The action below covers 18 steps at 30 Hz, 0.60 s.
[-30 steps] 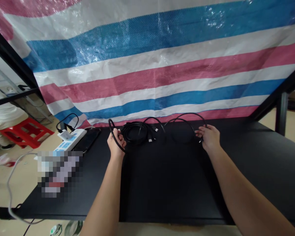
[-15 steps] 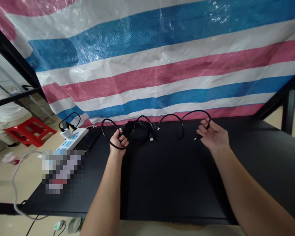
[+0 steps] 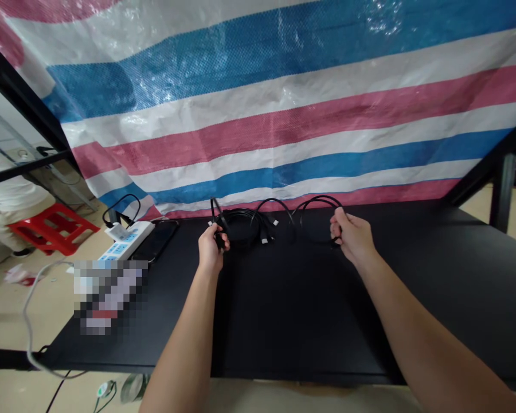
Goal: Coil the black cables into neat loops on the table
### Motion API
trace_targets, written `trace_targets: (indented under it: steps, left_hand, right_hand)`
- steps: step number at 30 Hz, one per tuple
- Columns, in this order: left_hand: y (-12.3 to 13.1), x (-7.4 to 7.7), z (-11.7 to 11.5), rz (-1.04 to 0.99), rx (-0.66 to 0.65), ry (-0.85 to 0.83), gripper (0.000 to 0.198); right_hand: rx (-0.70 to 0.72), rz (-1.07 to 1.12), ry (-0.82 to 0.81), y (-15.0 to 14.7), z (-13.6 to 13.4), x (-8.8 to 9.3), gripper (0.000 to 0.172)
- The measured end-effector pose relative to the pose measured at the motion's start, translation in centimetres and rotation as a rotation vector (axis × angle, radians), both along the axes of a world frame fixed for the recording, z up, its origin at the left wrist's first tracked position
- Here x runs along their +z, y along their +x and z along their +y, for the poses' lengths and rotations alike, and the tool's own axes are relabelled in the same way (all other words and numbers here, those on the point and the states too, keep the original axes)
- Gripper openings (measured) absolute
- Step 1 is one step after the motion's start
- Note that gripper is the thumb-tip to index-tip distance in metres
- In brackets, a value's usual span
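**Two hands (image 3: 279,241) grip black cables (image 3: 241,226) on a black table (image 3: 309,310)**

The black cables lie in a loose coil at the far edge of the table, top centre of the frame, with several plug ends showing at its right side. The left hand (image 3: 210,249) is closed narrowly around a cable near its end, with two thin black ends rising above the fingers. The right hand (image 3: 353,236) is curled in a narrow grip around a cable, with a thin loop arching up and back towards the coil. Whether the two hands hold the same cable cannot be told.

Because the loops cross the coil, pulling the hands apart could tighten them into a knot or drag the whole bundle. A loose plug could also catch, or a swinging end could strike the black phone (image 3: 155,241) lying left of the coil.

Beside the phone, a white power strip (image 3: 124,241) with blue switches sits at the table's left corner. A striped tarp (image 3: 258,115) in blue, pink and white fills the upper frame. A red stool (image 3: 51,229) stands on the floor at left, near a person in pale clothes (image 3: 12,201).
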<state>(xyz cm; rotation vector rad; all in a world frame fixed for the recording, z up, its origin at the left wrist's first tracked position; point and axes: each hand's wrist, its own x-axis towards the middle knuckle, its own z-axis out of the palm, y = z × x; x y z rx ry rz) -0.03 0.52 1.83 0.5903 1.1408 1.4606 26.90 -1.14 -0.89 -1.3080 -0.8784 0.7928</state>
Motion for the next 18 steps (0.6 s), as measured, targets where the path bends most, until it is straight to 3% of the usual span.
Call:
trace_targets:
  steps: [4,8,10,12,15,18]
  left_hand:
    - [0.2,-0.2,0.0,0.084,0.003,0.065,0.025]
    - [1.0,-0.6,-0.2,0.151,-0.068,0.145,0.023]
    - [1.3,-0.9,-0.4,0.188,-0.101,0.179,0.023]
    - [1.5,-1.0,-0.6,0.235,-0.128,0.202,0.023]
    - [1.6,-1.0,-0.8,0.278,-0.164,0.187,0.023]
    - [1.5,-0.9,-0.8,0.255,-0.200,0.159,0.021]
  right_hand:
    - [-0.131,0.142,0.104,0.3,0.6,-0.1,0.056]
    - [-0.185,-0.199,0.182,-0.1,0.3,-0.8,0.054]
    - [-0.199,-0.392,0.142,-0.5,0.0,-1.1,0.056]
    - [-0.212,-0.480,0.071,-1.0,-0.3,-1.0,0.045]
    - [-0.253,-0.395,0.026,-1.2,-0.4,-0.5,0.032]
    - [-0.234,-0.129,0.016,-1.1,-0.2,0.2,0.035]
